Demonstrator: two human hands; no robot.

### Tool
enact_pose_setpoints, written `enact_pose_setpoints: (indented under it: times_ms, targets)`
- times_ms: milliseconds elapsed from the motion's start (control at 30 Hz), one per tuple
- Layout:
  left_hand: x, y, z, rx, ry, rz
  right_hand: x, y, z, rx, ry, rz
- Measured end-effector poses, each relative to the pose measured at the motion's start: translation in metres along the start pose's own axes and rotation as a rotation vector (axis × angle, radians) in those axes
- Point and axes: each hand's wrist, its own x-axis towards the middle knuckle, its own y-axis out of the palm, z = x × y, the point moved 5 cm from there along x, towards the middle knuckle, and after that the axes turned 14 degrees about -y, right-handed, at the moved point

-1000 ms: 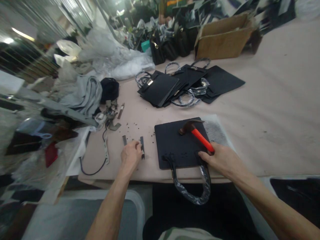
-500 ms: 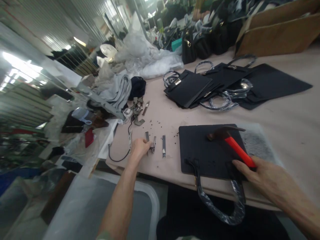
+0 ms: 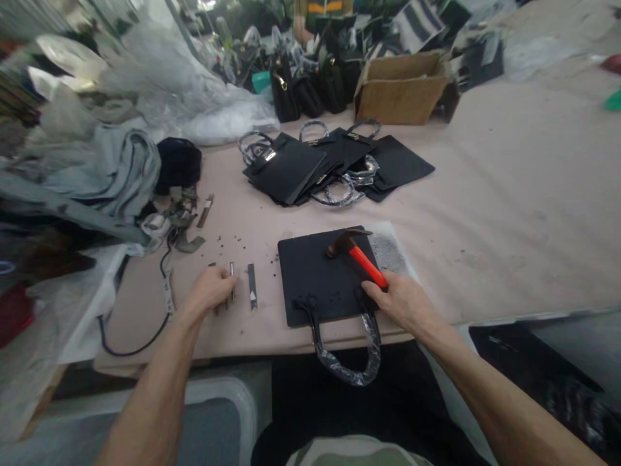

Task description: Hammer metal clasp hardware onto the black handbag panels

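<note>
My right hand is closed round the red handle of a claw hammer. The hammer's dark head is over a flat black bag panel near the table's front edge. From that panel a bag handle in clear plastic wrap hangs over the edge. My left hand is down at the table left of the panel, its fingers pinched together by a slim metal rod; what lies between the fingertips is hidden. A flat grey metal strip lies just right of this hand.
Several black panels with wrapped handles lie piled farther back. Behind them stand black bags and a cardboard box. Tiny dark bits are scattered beyond my left hand. A cord loops at the left, and a tub stands below the table edge.
My view has swung to the right, so the table's things appear farther left. Both hands stay at about the same places on the table, the right still holding the hammer.
</note>
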Motion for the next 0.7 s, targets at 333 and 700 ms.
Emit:
enact_pose_setpoints:
  times_ms: [333, 700]
  targets:
    - [-0.104, 0.079, -0.082, -1.075, 0.215, 0.466, -0.002, 0.003, -0.003, 0.050, -0.041, -0.051]
    - [-0.125, 0.122, -0.108, -0.722, 0.570, 0.293, -0.006, 0.000, 0.000, 0.033, -0.043, -0.050]
